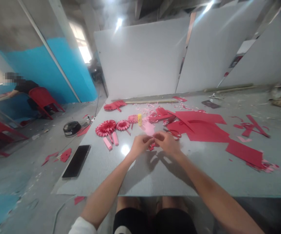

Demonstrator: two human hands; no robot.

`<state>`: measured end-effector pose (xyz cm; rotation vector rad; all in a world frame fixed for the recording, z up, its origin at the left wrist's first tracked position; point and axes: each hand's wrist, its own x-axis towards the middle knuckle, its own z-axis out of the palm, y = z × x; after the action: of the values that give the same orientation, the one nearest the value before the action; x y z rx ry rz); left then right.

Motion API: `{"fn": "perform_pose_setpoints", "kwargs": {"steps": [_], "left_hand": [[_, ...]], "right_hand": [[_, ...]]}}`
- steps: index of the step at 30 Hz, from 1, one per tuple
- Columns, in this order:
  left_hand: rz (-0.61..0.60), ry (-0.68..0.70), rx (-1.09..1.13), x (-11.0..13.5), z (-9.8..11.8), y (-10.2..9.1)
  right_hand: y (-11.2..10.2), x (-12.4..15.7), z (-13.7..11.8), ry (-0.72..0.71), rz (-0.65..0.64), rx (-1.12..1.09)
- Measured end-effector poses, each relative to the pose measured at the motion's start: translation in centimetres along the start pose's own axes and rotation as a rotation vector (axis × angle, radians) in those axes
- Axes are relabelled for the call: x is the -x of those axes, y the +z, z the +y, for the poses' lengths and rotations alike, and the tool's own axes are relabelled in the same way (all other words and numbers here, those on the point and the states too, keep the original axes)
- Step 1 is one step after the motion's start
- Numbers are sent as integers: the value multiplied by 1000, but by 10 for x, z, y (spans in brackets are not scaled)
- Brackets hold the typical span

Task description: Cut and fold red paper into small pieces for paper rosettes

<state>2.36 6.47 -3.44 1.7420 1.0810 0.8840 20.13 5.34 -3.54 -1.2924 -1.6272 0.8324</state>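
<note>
My left hand (pixel 141 143) and my right hand (pixel 166 141) meet above the table, fingertips pinched together on a small pink paper piece (pixel 149 129) that stands up beyond them. Its exact shape is blurred. Some red paper bits (pixel 152 147) show just below my fingers. Red-handled scissors (pixel 175 134) lie beside my right hand, partly among the paper. A yellow glue stick (pixel 139 119) stands upright past my left hand. Folded paper rosettes, a red one (pixel 106 127) and a pink one (pixel 123 125), rest to the left, near two pink strips (pixel 115 138).
Red paper sheets (pixel 203 126) and scraps spread across the right of the table (pixel 203 165). A black phone (pixel 77 161) lies at the left edge. A pole (pixel 152 101) lies along the back. A person (pixel 24 86) sits on a red chair (pixel 44 99) at far left.
</note>
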Motion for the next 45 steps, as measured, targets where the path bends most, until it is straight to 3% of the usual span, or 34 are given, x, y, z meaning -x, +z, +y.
{"fn": "perform_pose_setpoints", "kwargs": {"steps": [8,15,22,27,32,35,41,45], "left_hand": [[-85,1,312,0,1,3],[46,-21,349,-2,-3,3],[176,-26,462,-3,-4,3],[135,-13,405,-1,-3,6],[144,96,100,4,-2,10],[129,157,26,5,-1,11],[149,111,53,6,7,13],[149,62,211,3,4,13]], "right_hand": [[4,1,-2,-47,105,-25],[3,0,-4,27,72,-160],[5,0,1,-12,82,-52],[7,0,3,18,97,-74],[9,-2,4,40,60,-164],[9,-2,3,55,18,-175],[5,-2,-1,74,31,-218],[0,-2,-6,75,20,-224]]}}
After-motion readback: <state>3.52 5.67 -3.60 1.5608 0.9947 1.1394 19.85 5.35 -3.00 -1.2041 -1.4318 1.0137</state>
